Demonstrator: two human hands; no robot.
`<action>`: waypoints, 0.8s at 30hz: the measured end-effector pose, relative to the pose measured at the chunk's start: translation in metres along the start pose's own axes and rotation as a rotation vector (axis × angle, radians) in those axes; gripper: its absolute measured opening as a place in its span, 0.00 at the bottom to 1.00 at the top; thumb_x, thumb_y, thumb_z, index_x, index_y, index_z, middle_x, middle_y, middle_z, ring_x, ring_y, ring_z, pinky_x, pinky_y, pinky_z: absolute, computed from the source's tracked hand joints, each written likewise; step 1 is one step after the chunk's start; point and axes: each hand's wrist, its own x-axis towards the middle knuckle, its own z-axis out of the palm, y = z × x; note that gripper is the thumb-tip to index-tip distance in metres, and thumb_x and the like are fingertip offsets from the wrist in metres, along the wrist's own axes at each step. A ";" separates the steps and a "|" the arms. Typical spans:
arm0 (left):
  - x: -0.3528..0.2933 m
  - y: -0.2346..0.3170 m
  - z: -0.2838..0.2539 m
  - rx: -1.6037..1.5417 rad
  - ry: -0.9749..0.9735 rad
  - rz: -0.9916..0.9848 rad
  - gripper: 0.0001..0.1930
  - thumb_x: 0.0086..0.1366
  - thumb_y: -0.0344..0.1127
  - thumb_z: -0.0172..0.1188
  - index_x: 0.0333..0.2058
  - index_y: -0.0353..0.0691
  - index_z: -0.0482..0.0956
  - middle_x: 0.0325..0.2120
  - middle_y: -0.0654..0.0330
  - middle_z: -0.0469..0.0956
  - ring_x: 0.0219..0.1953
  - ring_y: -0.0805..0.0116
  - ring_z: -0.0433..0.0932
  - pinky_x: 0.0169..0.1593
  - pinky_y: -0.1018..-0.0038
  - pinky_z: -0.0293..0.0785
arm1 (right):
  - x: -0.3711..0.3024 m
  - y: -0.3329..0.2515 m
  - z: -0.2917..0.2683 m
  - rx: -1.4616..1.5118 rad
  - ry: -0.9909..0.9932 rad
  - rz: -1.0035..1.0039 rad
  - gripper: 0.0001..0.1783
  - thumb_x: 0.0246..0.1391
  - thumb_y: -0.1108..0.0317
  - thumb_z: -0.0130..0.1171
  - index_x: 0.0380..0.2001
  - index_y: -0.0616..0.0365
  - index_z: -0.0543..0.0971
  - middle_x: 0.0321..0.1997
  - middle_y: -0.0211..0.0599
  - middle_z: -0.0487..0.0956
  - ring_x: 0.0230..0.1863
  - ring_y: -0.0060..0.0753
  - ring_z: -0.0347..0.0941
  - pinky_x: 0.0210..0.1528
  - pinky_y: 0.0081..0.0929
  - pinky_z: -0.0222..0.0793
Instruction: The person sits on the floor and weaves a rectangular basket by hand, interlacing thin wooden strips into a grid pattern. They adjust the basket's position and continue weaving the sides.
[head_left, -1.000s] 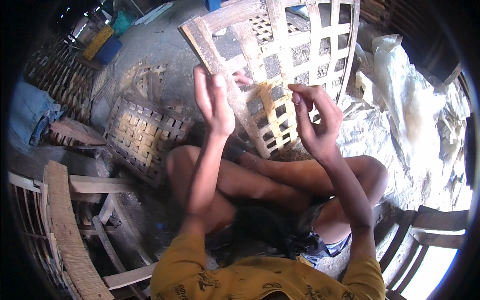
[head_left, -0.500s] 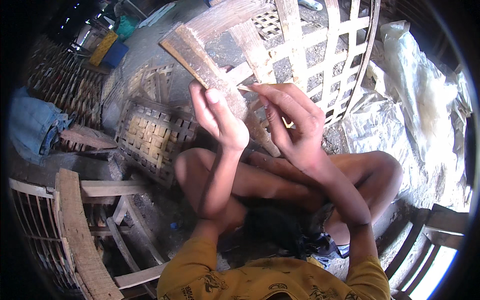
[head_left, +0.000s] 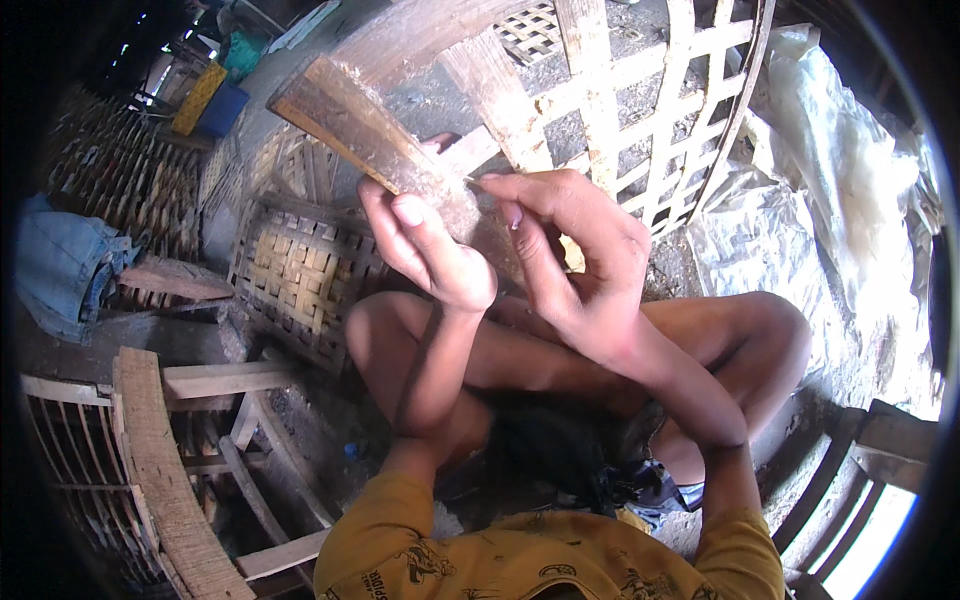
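Note:
My left hand point(head_left: 430, 245) is wrapped around a flat, worn wooden board point(head_left: 365, 125), its thumb on the near edge. The board slants from upper left down toward my right hand. My right hand point(head_left: 590, 260) is pinched close to the board's lower part, thumb and forefinger around a thin pale strip, of which only a little shows. Just behind both hands stands a lattice frame of flat bamboo slats point(head_left: 590, 85), joined to wider wooden pieces. My hands cover the board's lower end and the place where it meets the lattice.
A woven bamboo panel point(head_left: 300, 270) lies left of my crossed legs. Slatted wooden frames point(head_left: 165, 470) stand at the lower left and lower right point(head_left: 835, 490). Crumpled clear plastic sheeting point(head_left: 835, 180) lies at the right, blue cloth point(head_left: 70, 260) at the far left.
The board's upper end has swung left and down. My right fingertips have moved slightly left toward the board, and less of the pale strip shows between them.

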 end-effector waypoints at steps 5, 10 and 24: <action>-0.002 0.003 0.002 -0.062 -0.005 -0.028 0.20 0.78 0.42 0.39 0.50 0.27 0.67 0.43 0.45 0.75 0.46 0.59 0.77 0.50 0.64 0.75 | -0.012 -0.005 -0.002 -0.053 -0.088 0.132 0.14 0.53 0.83 0.62 0.44 0.65 0.85 0.30 0.41 0.83 0.29 0.29 0.80 0.33 0.22 0.74; -0.002 -0.005 0.000 0.055 0.043 0.117 0.21 0.78 0.42 0.40 0.52 0.26 0.68 0.44 0.45 0.75 0.46 0.61 0.77 0.49 0.64 0.75 | -0.004 -0.008 -0.003 -0.041 0.014 0.018 0.13 0.54 0.82 0.62 0.43 0.66 0.86 0.28 0.41 0.83 0.27 0.28 0.80 0.31 0.21 0.73; -0.004 -0.006 0.002 0.069 0.068 0.115 0.22 0.78 0.44 0.42 0.51 0.26 0.69 0.43 0.46 0.76 0.45 0.62 0.76 0.50 0.65 0.73 | -0.025 -0.014 -0.012 0.078 -0.173 0.406 0.13 0.62 0.76 0.57 0.48 0.70 0.83 0.26 0.38 0.82 0.28 0.23 0.79 0.33 0.21 0.74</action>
